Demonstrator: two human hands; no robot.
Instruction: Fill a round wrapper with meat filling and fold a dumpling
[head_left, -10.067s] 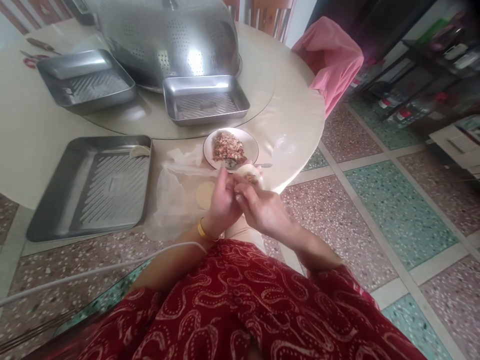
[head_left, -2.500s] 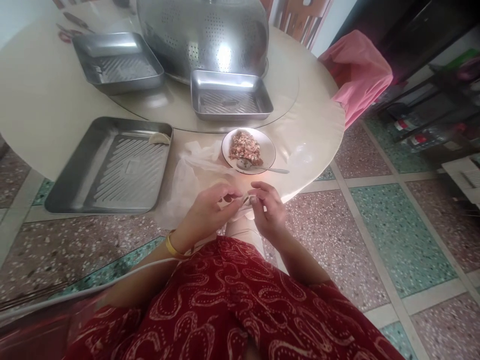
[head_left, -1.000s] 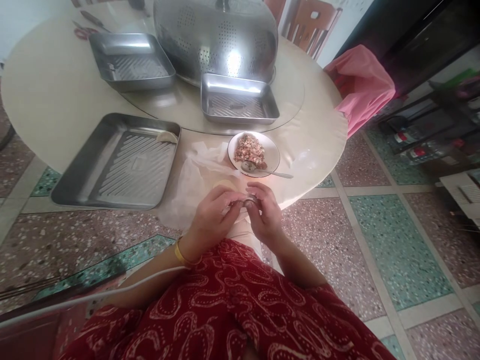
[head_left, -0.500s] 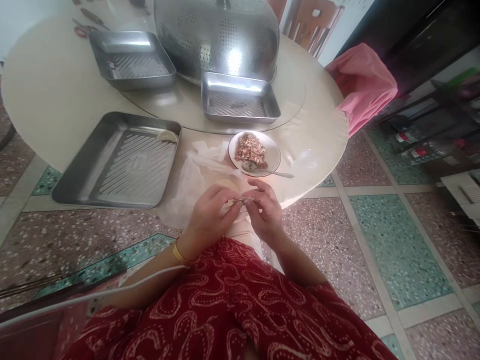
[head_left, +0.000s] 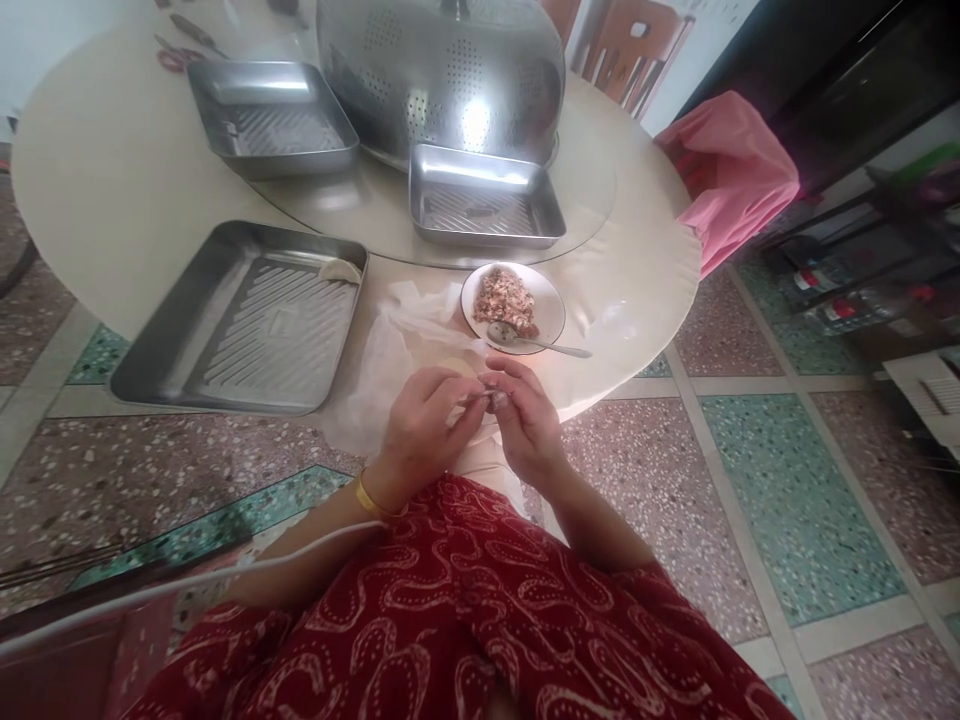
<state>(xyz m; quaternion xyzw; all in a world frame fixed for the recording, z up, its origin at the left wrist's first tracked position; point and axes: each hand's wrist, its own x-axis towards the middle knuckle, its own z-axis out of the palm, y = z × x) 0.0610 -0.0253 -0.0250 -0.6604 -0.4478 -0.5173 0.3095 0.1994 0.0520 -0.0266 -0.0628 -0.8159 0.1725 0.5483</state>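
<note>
My left hand [head_left: 427, 420] and my right hand [head_left: 529, 422] meet at the table's near edge, pinching a small pale dumpling [head_left: 493, 397] between their fingertips. Fingers cover most of it. Just beyond, a plate [head_left: 553, 310] holds minced filling [head_left: 504, 297], with a metal spoon [head_left: 566, 350] resting in it. A pale round wrapper [head_left: 455, 366] shows partly behind my left hand, beside a crumpled clear plastic bag [head_left: 375, 375]. To the left, one folded dumpling [head_left: 340, 271] lies in the far right corner of a large metal tray [head_left: 262, 330].
Two smaller metal trays, one at the left [head_left: 277, 115] and one at the centre [head_left: 487, 205], stand near a big perforated metal dome [head_left: 442, 80]. Red-handled scissors [head_left: 176, 58] lie at the far left. A pink cloth [head_left: 739, 170] hangs right of the table. A white cable [head_left: 187, 580] crosses my left forearm.
Both hands stay together at the same spot, with small finger shifts around the dumpling. The whole view has moved slightly, so the table things appear a little further right.
</note>
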